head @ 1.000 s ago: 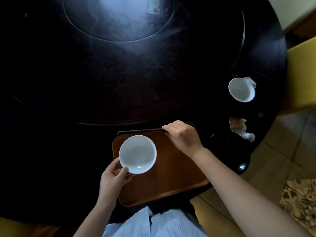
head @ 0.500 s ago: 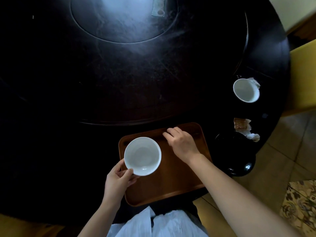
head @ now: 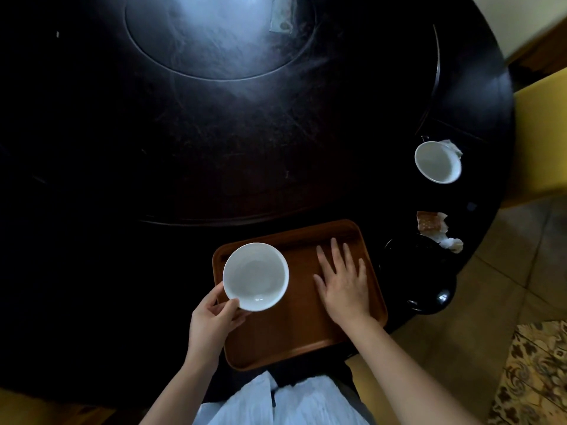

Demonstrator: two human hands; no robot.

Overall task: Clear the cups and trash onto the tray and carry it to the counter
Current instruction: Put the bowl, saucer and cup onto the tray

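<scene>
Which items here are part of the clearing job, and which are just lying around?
Part of the job:
- tray
- white bowl-shaped cup, in the left hand
- second white cup, on the dark table
- crumpled wrappers
- right hand, flat on the tray

Lying about:
- yellow chair
- patterned rug
- black glossy object, unclear what it is

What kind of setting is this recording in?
Likely a dining room or restaurant: a large round dark wooden table with a raised central turntable, a yellow chair beside it, used white ceramic cups and crumpled wrappers.
</scene>
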